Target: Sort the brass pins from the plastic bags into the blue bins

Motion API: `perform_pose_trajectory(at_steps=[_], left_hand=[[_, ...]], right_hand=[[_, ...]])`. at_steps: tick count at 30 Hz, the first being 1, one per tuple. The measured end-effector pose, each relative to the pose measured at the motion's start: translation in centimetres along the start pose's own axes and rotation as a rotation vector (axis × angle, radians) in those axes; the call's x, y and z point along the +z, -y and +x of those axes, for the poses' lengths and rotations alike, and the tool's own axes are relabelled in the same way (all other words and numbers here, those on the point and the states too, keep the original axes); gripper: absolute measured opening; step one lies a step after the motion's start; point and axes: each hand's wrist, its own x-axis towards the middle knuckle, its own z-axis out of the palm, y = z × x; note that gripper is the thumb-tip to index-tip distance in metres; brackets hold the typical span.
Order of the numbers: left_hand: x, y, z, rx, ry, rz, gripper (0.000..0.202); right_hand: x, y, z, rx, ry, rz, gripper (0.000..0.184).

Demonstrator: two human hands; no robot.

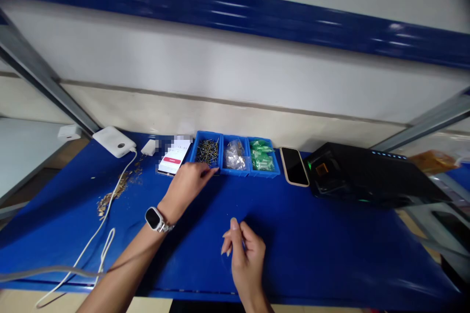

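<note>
My left hand (189, 181), with a watch (156, 219) on its wrist, reaches to the front edge of the leftmost blue bin (207, 150), which holds small dark metal pins. Its fingertips are pinched together at the bin's rim; what they hold is too small to see. My right hand (242, 249) hovers over the blue table mat (312, 234) nearer to me, fingers curled with thumb and forefinger pinched. The middle bin (235, 155) holds clear bags, the right bin (262, 155) green parts.
A phone with a lit screen (174, 156) lies left of the bins, a dark phone (294, 166) right of them. A black device (367, 176) sits at the right. A white power bank (113, 141) with white cable (110, 205) and scattered scraps (110, 198) lie at the left.
</note>
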Motion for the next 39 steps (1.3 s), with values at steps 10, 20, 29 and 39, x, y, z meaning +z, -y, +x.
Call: perform_pose_trajectory(at_steps=[10,20,29,39], left_hand=[[3.4,0.7,-0.9,-0.023,0.234,0.164,0.017],[3.0,1.0,-3.7,0.151,0.205,-0.042,0.022],[3.1,-1.8,-7.8,0.076,0.038,-0.403,0.02],[-1.3,0.0,-8.4,0.297,0.1,-0.223,0.037]], right_hand=[[-0.7,-1.0,-0.2,0.072,0.074,-0.044,0.043],[-1.5,-0.6,2.8,0.133,0.224,-0.068,0.027],[-0.2,0.5,4.4,-0.012,0.322,-0.168,0.022],[-1.1,1.4,4.3,0.203,0.573,0.128,0.034]])
